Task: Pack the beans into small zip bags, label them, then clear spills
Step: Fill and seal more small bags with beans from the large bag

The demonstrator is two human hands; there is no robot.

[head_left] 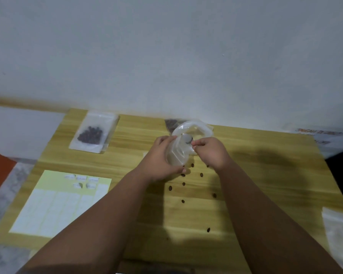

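Observation:
A clear small zip bag [183,143] is held up over the wooden table [255,175] with its mouth spread wide. My left hand [160,157] grips the bag's left side and lower body. My right hand [212,153] pinches the right edge of the mouth. A dark bean shows inside near the opening. Several loose brown beans [183,183] lie scattered on the table below the bag. A filled zip bag of beans [93,133] lies flat at the back left. A dark heap of beans [170,123] sits behind the held bag, mostly hidden.
A yellow label sheet [53,206] with white stickers lies at the front left, a few peeled labels on its top. More clear bags [339,230] rest at the right edge. A white wall [166,56] stands right behind the table.

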